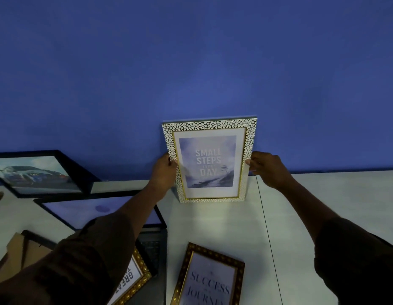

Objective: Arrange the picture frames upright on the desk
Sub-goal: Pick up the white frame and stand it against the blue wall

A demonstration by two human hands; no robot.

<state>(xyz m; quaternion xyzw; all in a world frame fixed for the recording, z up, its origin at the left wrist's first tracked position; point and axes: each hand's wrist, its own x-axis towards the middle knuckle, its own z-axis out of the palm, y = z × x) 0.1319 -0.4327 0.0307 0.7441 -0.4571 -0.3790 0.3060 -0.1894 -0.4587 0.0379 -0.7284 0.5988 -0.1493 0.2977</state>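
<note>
white frame: stands upright at the back of the desk, top edge against the blue wall, bottom edge on the desk.
look: white border with a gold pebble pattern, thin gold inner edge, white mat, a pale purple picture with the words "small steps" and "day".
left hand: pinches the frame's left side, thumb on the front, fingers hidden behind.
right hand: pinches the frame's right side, fingertips on the front edge.
sleeves: dark, on both arms.
gold frame: lies flat on the desk near the front, words "success" and "journ" show.
second gold frame: lies flat at the lower left, partly under the left arm, word "great" shows.
car frame: black, leans tilted at the far left by the wall.
black frame: lies flat under the left arm, with a pale picture.
cardboard: brown, at the lower left corner.
</note>
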